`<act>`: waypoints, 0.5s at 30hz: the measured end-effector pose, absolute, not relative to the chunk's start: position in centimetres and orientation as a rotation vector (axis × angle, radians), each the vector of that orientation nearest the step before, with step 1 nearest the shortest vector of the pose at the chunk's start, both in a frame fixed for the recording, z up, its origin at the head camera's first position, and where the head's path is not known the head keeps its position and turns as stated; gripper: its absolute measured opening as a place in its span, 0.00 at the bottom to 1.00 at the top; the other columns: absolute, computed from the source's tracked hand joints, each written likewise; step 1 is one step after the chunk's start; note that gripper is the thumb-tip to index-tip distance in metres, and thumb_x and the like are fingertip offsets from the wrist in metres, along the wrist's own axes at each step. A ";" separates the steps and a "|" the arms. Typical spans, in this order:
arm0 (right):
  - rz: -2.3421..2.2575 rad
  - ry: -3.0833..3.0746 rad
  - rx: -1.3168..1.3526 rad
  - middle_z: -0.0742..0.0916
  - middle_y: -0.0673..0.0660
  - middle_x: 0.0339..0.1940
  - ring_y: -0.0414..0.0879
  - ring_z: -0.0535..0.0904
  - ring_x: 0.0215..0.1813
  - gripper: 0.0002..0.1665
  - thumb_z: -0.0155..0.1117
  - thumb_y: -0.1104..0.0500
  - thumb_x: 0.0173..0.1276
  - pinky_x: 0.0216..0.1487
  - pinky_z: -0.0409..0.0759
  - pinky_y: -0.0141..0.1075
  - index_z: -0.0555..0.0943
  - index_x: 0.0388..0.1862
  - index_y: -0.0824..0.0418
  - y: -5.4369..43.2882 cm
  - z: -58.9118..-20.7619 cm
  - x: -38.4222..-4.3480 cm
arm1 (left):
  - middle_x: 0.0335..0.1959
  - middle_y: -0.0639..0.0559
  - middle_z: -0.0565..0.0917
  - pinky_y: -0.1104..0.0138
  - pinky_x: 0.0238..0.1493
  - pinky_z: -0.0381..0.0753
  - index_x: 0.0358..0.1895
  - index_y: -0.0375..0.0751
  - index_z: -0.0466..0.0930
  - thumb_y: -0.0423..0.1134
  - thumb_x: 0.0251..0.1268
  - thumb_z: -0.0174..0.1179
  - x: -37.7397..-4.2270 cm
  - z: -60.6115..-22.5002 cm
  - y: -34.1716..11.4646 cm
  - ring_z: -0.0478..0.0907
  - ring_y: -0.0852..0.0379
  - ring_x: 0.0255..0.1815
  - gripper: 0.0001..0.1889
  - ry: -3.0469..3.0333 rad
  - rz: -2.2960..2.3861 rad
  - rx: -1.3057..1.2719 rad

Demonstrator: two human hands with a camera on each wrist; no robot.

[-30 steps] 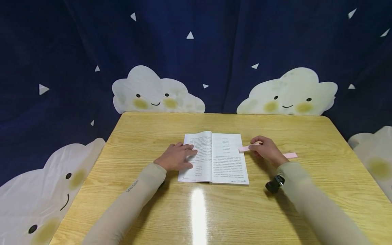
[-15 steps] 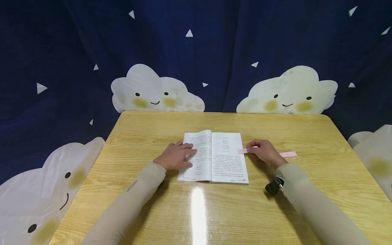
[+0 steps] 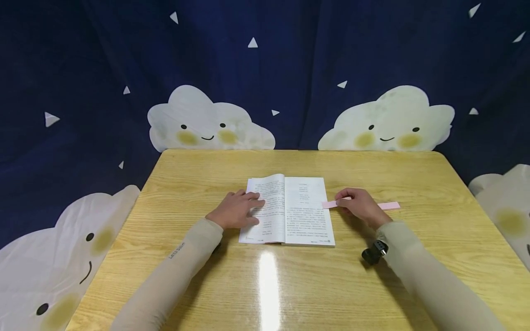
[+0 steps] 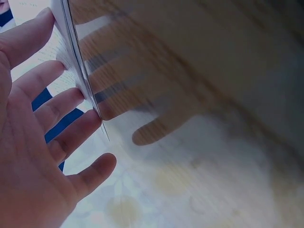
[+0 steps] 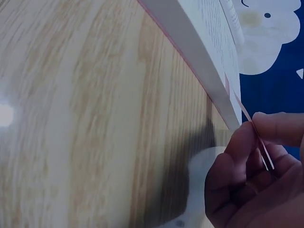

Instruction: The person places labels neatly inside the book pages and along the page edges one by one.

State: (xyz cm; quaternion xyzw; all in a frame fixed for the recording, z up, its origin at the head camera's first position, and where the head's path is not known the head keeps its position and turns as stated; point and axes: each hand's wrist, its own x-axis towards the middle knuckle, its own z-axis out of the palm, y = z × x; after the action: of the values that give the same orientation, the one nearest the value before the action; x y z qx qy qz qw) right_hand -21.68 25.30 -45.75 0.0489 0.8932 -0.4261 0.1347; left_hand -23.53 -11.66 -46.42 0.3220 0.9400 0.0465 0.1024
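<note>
An open book point(image 3: 308, 225) with printed pages lies on the wooden table. My left hand point(image 3: 237, 210) rests at its left edge, fingers spread over the left page; in the left wrist view the fingertips point(image 4: 88, 121) meet the book's edge. On the other side, my right hand point(image 3: 358, 204) pinches a pink paper strip point(image 3: 329, 204) between thumb and finger. The strip's far end overlaps the right page's outer edge. The right wrist view shows this strip point(image 5: 248, 114) nearly edge-on, near the side of the book point(image 5: 209, 71).
Another visible length of pink paper point(image 3: 390, 205) extends on the table behind the right hand. A dark device point(image 3: 374, 252) sits at the right wrist. Beyond the table point(image 3: 207, 170) hangs a dark blue curtain point(image 3: 290, 59) with cloud prints.
My right hand has shifted slightly and settled lower toward the table, with the pink strip over the page edge. The left hand stays in place. The head view has tilted a little.
</note>
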 end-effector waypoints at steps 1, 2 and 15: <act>-1.235 2.587 0.145 0.83 0.56 0.34 0.45 0.76 0.34 0.13 0.60 0.59 0.71 0.35 0.77 0.35 0.81 0.49 0.66 25.4 -45.8 -21.7 | 0.76 0.53 0.68 0.42 0.67 0.68 0.72 0.59 0.70 0.57 0.66 0.61 -23.5 -46.4 -11.7 0.66 0.42 0.74 0.31 2.775 0.133 0.946; -1.235 2.588 0.142 0.83 0.56 0.34 0.45 0.76 0.34 0.13 0.60 0.59 0.71 0.35 0.77 0.35 0.80 0.49 0.66 25.4 -45.8 -21.7 | 0.76 0.53 0.68 0.42 0.67 0.67 0.72 0.59 0.70 0.57 0.66 0.61 -23.6 -46.4 -11.7 0.65 0.41 0.74 0.31 2.774 0.132 0.943; -1.226 2.600 0.100 0.82 0.55 0.31 0.45 0.76 0.33 0.13 0.60 0.59 0.72 0.34 0.76 0.35 0.80 0.48 0.66 25.6 -46.4 -21.7 | 0.75 0.53 0.68 0.42 0.67 0.67 0.72 0.59 0.70 0.57 0.66 0.61 -23.4 -46.2 -11.6 0.65 0.41 0.74 0.31 2.773 0.144 0.943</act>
State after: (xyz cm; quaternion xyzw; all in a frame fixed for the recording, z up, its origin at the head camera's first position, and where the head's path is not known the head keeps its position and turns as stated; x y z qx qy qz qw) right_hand -21.71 25.60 -46.45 0.0344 0.8960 -0.4226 0.1321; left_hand -23.43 -11.61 -46.15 0.3196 0.9405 0.0488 0.1042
